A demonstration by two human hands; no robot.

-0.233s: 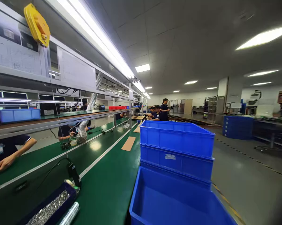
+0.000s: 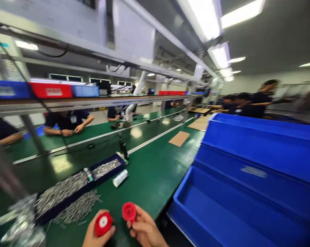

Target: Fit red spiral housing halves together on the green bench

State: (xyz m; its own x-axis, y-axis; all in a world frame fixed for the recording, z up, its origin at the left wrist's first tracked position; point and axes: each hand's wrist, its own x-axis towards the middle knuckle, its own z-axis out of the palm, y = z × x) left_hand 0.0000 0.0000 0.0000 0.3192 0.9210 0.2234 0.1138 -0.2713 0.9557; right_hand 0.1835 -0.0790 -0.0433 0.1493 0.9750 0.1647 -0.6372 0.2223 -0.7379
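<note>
A red disc (image 2: 103, 223) is held in the left hand (image 2: 96, 236), another red disc (image 2: 129, 211) pinched by the right hand (image 2: 144, 231); either could be dropped off the table (image 2: 149, 178) edge into the blue crate (image 2: 221, 212).

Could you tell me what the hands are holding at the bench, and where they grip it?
Each holds a red disc by its rim: the left hand one disc, the right hand the other disc.

Hands: 2 bare hands at the bottom centre of the frame, left hand (image 2: 98, 236) and right hand (image 2: 144, 230).
Worn: no gloves, rings or watch in view.
Sleeves: none showing; wrists are cut off by the bottom edge.
Sharpness: both slightly blurred.
</note>
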